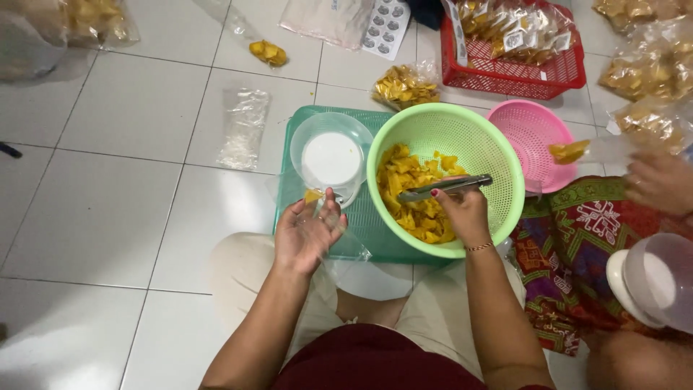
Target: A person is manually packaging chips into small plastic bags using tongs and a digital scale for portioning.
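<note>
1. Your right hand (462, 211) is closed around a pair of metal tongs (445, 187). Their tips lie over the yellow chips (411, 195) heaped in the green colander (447, 130). Whether the tips pinch a chip cannot be told.

2. Your left hand (307, 231) is cupped, palm up, holding a clear plastic bag (339, 242) open at its mouth. One chip (312, 196) sits at your fingertips, at the bag's opening.

3. The colander rests on a green plastic tray (364, 224) lying on the white tiled floor (130, 180), just in front of your knees. A clear lidded tub (332, 155) stands on the same tray, touching the colander's left side.

4. Handling judgement, chips: light, thin, stiff and brittle. They will likely snap under a hard pinch. Take them with the tongs across the flat faces, with little pressure, in small clusters.

5. Handling judgement, bag: very light, limp, slippery film. It will likely collapse unless its rim is kept spread. Hold it at the rim, as you do now, and let the bottom rest on the tray.

6. Surroundings: a pink colander (530, 133) stands just right of the green one. A red basket (520, 68) of filled packets stands beyond it. An empty bag (244, 126) lies on the floor to the left. Another person's hand (657, 180) holds a filled bag (585, 150) at the right edge.
</note>
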